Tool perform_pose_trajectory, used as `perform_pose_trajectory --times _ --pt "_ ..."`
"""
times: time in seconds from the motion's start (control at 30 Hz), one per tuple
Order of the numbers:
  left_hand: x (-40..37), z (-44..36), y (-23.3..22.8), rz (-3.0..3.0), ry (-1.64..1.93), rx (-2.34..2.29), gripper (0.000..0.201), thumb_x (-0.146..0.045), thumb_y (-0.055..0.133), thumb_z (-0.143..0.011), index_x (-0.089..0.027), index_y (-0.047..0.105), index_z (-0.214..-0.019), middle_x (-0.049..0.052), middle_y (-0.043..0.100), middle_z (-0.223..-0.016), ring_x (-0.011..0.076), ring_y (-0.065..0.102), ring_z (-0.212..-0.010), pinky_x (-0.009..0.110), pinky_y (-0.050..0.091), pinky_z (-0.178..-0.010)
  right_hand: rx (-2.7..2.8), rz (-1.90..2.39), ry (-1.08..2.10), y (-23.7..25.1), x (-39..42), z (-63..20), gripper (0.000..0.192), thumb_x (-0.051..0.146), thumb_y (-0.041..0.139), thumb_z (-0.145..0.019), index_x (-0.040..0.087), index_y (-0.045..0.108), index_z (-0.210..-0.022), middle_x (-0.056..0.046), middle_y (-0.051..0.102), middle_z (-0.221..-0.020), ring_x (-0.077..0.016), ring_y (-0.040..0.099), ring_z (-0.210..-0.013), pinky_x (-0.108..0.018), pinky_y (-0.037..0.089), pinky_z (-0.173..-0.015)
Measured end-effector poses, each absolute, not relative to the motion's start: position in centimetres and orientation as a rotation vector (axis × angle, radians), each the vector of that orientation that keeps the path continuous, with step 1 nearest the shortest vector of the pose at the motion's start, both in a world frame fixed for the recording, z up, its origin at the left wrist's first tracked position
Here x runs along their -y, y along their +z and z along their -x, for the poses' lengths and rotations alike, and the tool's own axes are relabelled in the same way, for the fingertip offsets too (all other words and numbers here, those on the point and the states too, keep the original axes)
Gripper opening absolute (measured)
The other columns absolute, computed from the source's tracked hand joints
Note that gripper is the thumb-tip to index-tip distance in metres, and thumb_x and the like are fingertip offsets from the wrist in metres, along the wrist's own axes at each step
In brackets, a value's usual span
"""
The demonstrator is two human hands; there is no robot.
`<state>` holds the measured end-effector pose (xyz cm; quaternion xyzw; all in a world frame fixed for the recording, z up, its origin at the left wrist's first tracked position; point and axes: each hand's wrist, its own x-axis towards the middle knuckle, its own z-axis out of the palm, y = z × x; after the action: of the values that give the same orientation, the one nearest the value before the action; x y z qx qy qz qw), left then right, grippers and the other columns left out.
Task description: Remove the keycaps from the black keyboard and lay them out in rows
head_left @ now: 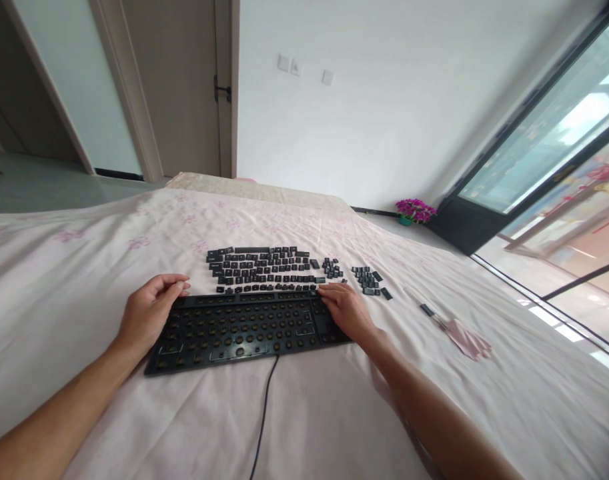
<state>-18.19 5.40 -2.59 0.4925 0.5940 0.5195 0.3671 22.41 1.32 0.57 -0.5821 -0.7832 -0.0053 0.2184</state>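
Note:
A black keyboard base point(239, 328) with its keycaps off lies on the bedspread, bare switches showing, a cable point(265, 417) running from its near edge. At its far left corner is my left hand point(151, 308), thumb and fingertips drawn together; anything between them is too small to see. My right hand point(348, 309) reaches over the right part of the base. Its fingertips are closed at a small black keycap point(313, 292) by the far edge. Beyond the base, loose keycaps point(264, 267) lie in rows, the long spacebar point(251, 250) in the farthest row.
Two smaller groups of keycaps, one nearer point(333, 268) and one farther right point(367, 280), lie on the pale floral bedspread point(109, 253). A pink brush-like object with a dark handle end point(464, 337) rests at right. Purple flowers point(415, 210) stand on the floor beyond.

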Motion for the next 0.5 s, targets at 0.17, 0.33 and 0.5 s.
perform_pose_trajectory --times 0.17,0.33,0.5 --pt "-5.54 18.26 -2.73 -1.28 1.341 -1.522 0.03 -0.043 0.065 -0.078 -0.024 0.068 -0.1 0.001 0.073 -0.088 0.0181 0.068 -0.083 0.023 0.052 -0.071 2.126 1.668 -0.038 0.89 -2.21 -22.41 0.023 0.017 0.058 -0.088 0.028 0.075 -0.099 0.001 0.074 -0.104 -0.0213 0.066 -0.101 -0.035 0.051 -0.091" --pt "-5.59 18.33 -2.93 -1.295 1.345 -1.524 0.032 -0.043 0.065 -0.078 -0.023 0.069 -0.102 0.0 0.073 -0.085 0.0179 0.068 -0.083 0.023 0.051 -0.071 2.212 1.697 -0.123 1.28 -2.27 -22.29 0.02 0.019 0.057 -0.091 0.028 0.074 -0.097 0.0 0.074 -0.103 -0.02 0.065 -0.099 -0.029 0.049 -0.086" --pt "-5.58 18.33 -2.9 -1.281 1.35 -1.52 0.031 -0.043 0.065 -0.078 -0.022 0.069 -0.101 0.0 0.073 -0.086 0.0172 0.068 -0.081 0.022 0.051 -0.07 2.232 1.687 -0.156 1.46 -1.96 -22.11 0.022 0.023 0.052 -0.094 0.027 0.073 -0.099 0.0 0.073 -0.105 -0.0185 0.065 -0.097 -0.027 0.047 -0.084"
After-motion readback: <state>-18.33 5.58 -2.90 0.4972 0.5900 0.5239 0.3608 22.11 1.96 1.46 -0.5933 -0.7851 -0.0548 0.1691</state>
